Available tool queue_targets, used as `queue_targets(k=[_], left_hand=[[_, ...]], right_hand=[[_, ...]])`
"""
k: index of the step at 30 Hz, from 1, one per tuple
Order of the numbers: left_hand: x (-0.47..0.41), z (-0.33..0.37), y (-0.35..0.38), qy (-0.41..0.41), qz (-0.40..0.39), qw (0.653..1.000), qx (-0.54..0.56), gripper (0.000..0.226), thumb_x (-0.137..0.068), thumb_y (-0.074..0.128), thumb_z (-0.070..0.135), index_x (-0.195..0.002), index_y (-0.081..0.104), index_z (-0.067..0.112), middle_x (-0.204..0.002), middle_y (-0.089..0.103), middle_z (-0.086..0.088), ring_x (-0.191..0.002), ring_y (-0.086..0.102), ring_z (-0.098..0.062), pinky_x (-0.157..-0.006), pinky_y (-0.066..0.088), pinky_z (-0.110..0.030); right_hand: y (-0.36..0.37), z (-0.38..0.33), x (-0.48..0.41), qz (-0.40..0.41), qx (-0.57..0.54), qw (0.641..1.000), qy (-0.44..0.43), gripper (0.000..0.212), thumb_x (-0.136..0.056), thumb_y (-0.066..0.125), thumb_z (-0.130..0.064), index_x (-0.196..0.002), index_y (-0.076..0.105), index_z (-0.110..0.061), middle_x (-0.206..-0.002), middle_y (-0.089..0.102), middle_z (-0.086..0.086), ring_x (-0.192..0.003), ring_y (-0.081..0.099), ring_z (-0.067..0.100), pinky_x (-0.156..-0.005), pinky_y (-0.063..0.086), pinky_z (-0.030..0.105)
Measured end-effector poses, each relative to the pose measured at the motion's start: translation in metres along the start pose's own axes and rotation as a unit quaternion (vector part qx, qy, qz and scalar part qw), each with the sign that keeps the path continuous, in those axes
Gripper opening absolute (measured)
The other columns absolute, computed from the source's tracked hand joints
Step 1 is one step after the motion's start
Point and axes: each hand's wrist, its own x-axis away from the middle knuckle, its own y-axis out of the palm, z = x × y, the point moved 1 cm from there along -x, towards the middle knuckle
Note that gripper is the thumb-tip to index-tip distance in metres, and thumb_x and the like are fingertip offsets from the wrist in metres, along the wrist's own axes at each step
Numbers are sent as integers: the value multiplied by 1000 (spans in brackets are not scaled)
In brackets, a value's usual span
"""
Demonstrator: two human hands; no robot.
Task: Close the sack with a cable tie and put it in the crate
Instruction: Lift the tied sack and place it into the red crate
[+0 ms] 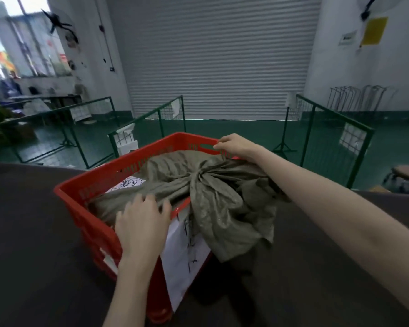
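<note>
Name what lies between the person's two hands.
The olive sack, its neck gathered, lies in the red crate between the left hand and the right hand, as the head view shows.

- The crate [80, 192] is set on the table [33, 232], mid-frame.
- The sack [210, 185] is laid in it, one end draped over the near rim.
- A paper sheet [184, 251] is hung below that rim.
</note>
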Motion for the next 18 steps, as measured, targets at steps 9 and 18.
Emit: queue_targets(k=[9,18], left_hand=[[-3,41,21,67,-7,982,175,27,-90,49,29,-109,63,17,-113,64,-3,-103,61,-28,-85,49,-42],[53,87,79,-33,60,938,340,58,-81,67,18,-131,42,4,-136,35,-15,-125,34,-30,-105,30,-40]], right_hand=[[-31,39,50,68,21,997,-5,27,-85,64,-30,-105,70,-14,-112,68,8,-99,58,20,-82,42,27],[-8,84,109,-34,-126,991,36,87,-85,68,-32,-152,13,-26,-157,25,0,-139,32,17,-104,31,19]])
